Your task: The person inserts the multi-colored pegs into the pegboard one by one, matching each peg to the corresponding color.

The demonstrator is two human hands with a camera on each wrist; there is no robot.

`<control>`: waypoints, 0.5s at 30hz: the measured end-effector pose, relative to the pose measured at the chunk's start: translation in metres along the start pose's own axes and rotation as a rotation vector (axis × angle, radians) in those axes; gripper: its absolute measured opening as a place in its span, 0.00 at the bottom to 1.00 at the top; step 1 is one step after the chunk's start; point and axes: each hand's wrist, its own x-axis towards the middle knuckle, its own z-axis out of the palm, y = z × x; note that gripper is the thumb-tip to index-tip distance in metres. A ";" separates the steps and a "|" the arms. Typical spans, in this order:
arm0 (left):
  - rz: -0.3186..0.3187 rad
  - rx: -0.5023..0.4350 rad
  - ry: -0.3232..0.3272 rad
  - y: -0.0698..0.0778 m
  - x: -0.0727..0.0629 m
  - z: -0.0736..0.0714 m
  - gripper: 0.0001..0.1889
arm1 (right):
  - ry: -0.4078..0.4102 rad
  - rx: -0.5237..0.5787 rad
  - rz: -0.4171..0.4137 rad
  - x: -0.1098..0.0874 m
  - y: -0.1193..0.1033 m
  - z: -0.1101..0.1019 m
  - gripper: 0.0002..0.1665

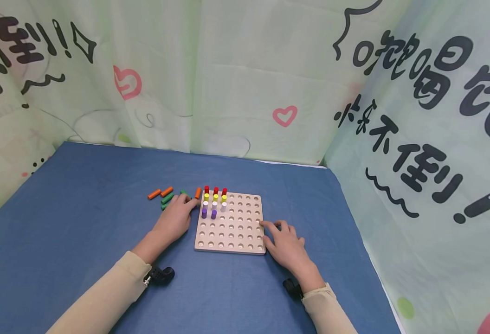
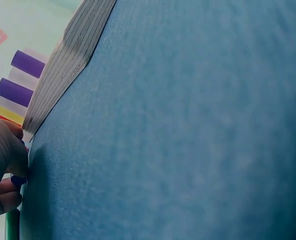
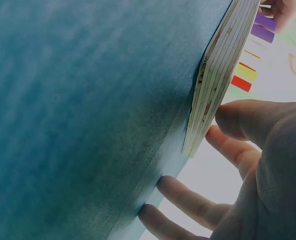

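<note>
A pale wooden pegboard (image 1: pixel 230 234) lies on the blue cloth, with red, yellow, white and purple pegs upright in its left columns. Three red pegs (image 1: pixel 215 190) form the far row; the purple row has two pegs (image 1: pixel 213 215). Just left of the board, my left hand (image 1: pixel 176 215) pinches a purple peg (image 2: pixel 19 180), mostly hidden behind the fingers. Spread fingers of my right hand (image 1: pixel 287 243) rest at the board's right edge, thumb and index finger against it in the right wrist view.
Orange pegs (image 1: pixel 154 194) and green pegs (image 1: pixel 167 198) lie loose beyond and beside my left hand. One more orange peg (image 1: pixel 197 193) is close to the board's far left corner. A printed curtain (image 1: pixel 236 83) encloses the table's back and sides.
</note>
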 end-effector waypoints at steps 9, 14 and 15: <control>-0.006 -0.022 0.022 0.001 -0.002 -0.001 0.20 | -0.003 -0.001 0.002 0.001 0.000 0.001 0.26; 0.006 -0.036 0.034 0.003 -0.002 -0.004 0.19 | -0.004 0.001 0.001 0.001 0.000 0.001 0.26; 0.003 -0.038 0.034 0.004 -0.001 -0.005 0.19 | -0.003 0.001 0.001 0.001 0.000 0.000 0.26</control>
